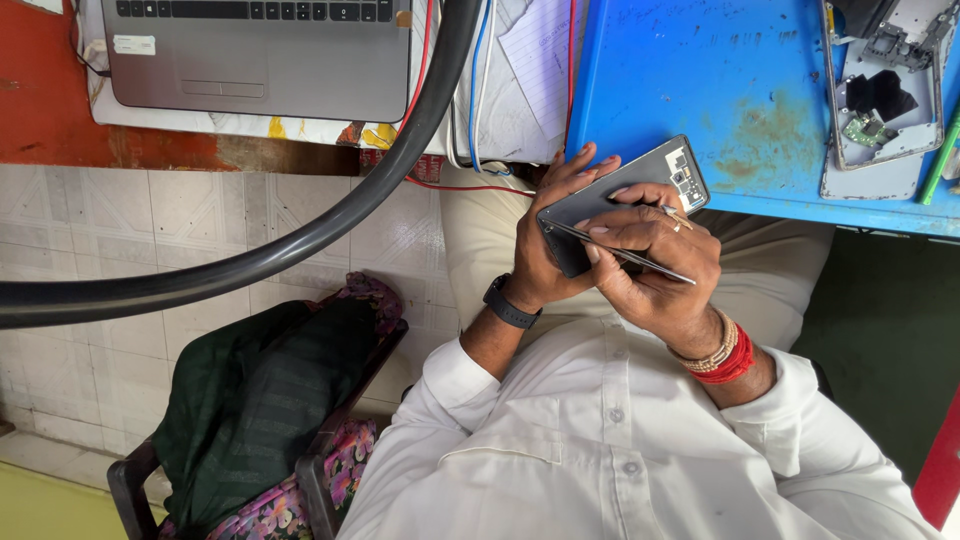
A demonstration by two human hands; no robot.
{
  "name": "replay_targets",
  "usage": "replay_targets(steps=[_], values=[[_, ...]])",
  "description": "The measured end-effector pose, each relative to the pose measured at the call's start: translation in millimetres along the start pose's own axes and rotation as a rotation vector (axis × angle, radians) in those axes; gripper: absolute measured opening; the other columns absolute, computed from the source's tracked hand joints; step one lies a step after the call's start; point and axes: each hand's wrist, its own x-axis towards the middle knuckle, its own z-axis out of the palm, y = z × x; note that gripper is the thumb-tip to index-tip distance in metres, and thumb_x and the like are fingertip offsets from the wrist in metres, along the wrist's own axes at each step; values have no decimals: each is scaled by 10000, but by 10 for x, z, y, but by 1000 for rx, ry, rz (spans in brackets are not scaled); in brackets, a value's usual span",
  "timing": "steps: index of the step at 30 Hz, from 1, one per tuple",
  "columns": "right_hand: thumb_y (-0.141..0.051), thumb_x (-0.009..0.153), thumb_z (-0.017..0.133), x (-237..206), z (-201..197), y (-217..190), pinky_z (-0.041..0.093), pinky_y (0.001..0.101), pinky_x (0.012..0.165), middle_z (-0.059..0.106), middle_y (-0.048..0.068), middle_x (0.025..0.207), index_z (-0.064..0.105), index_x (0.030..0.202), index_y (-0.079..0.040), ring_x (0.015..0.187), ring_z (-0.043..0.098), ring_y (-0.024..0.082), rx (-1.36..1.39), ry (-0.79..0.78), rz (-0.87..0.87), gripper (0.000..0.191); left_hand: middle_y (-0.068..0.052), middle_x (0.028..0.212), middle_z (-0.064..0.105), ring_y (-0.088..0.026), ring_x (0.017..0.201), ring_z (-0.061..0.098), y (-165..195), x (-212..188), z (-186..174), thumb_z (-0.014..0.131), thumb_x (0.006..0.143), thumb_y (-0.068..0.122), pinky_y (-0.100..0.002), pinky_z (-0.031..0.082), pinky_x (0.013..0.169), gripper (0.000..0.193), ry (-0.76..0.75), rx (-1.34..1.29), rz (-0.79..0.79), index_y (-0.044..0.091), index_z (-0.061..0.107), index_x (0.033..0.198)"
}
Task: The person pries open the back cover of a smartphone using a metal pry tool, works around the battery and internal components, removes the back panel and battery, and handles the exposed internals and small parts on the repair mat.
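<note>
Both hands' grip closes on the dark phone (620,200), right hand (655,265) hiding its lower edge, perhaps prying.

You sit over a pale patterned tile floor (150,230). A scuffed blue tabletop (720,100) lies far right, an orange wall (40,90) far left, and a dark wooden chair (310,480) with floral cushion and green cloth (250,400) near left.

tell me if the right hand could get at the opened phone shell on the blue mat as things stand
Probably not right away: the right hand holds a thin metal tool against the dark phone. The phone shell lies uncovered on the blue mat, so the path looks free.
</note>
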Motion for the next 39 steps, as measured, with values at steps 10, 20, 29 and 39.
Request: replay_targets(steps=[10, 20, 29, 39], values=[[12, 904, 752, 14, -48, 12, 524, 470, 1049, 755, 123, 924, 670, 947, -9, 912, 750, 218, 33, -46, -25, 94, -138, 1499, 567, -243, 1559, 374, 9, 2, 2, 801, 926, 374, -491, 159, 1323, 729, -2, -14, 5, 179, 401, 1504], [-17, 919, 740, -1, -78, 44, 519, 475, 1065, 750, 129, 924, 673, 963, -13, 925, 753, 231, 62, -52, -39, 80, -137, 1501, 569, -243, 1556, 382, 18, -2, 23, 809, 919, 389, -488, 160, 1324, 746, 6, -10, 10, 182, 401, 1509], [46, 920, 768, -21, -21, 49, 552, 491, 1059, 745, 143, 953, 657, 972, 6, 964, 756, 247, 6, -1, -47, 128, -144, 1482, 591, -234, 1548, 402, 41, 1, 20, 788, 951, 307, -481, 166, 1325, 683, 24, -7, -2, 158, 416, 1504], [51, 921, 747, -26, 11, 45, 562, 468, 1001, 742, 152, 925, 671, 957, 39, 955, 758, 254, 7, 38, -3, 85, -141, 1484, 595, -229, 1551, 411, 52, 16, 14, 777, 952, 254, -467, 170, 1324, 662, 28, -6, -4, 160, 416, 1499]])
